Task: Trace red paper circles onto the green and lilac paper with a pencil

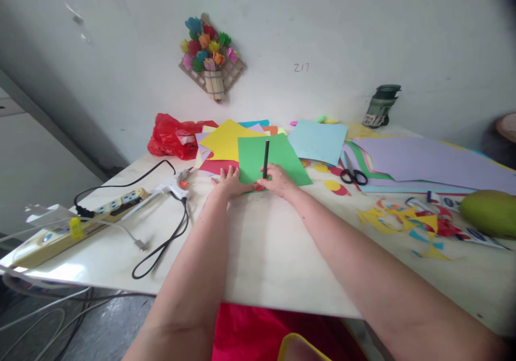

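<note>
A sheet of green paper [274, 154] lies in the middle of the table, over other coloured sheets. My right hand [279, 181] is closed around a black pen [266, 157], which stands almost upright over the near edge of the green sheet. My left hand [230, 183] rests at the sheet's lower left corner, fingers spread and thumb stretched toward the pen. Between the hands, a small red piece [260, 188], apparently paper, shows on the green sheet; my fingers partly cover it. The pen's tip is hidden.
To the left are a glue gun [177, 183] with a looped black cord and a power strip [108, 208]. Scissors [353, 176], paper circles [332, 185], purple sheets [435, 159], yellow scraps [387, 220] and a green fruit [489, 213] lie right. A bottle [381, 106] stands behind.
</note>
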A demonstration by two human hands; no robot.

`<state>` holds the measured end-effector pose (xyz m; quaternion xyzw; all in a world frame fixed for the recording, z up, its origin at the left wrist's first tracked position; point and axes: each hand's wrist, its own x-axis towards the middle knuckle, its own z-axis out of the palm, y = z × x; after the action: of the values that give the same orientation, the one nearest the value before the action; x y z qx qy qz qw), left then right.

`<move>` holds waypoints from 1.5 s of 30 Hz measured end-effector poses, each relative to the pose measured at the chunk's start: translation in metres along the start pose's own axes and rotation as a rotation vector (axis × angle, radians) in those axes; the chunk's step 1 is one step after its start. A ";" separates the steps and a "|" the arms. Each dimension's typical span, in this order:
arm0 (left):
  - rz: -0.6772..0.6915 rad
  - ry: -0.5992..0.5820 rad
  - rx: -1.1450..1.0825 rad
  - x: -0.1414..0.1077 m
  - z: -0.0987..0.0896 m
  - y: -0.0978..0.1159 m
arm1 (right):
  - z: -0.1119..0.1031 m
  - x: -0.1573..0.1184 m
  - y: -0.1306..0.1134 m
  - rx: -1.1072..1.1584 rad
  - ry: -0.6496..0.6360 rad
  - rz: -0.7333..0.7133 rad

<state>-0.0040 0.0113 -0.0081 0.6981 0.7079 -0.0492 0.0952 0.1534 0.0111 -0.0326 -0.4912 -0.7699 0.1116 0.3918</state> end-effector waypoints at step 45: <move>0.008 0.003 -0.017 -0.002 -0.001 0.000 | 0.000 -0.002 -0.003 0.083 -0.041 -0.043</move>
<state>-0.0044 0.0091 -0.0070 0.7002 0.7057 -0.0418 0.1001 0.1521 0.0078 -0.0320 -0.4553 -0.7829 0.1449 0.3984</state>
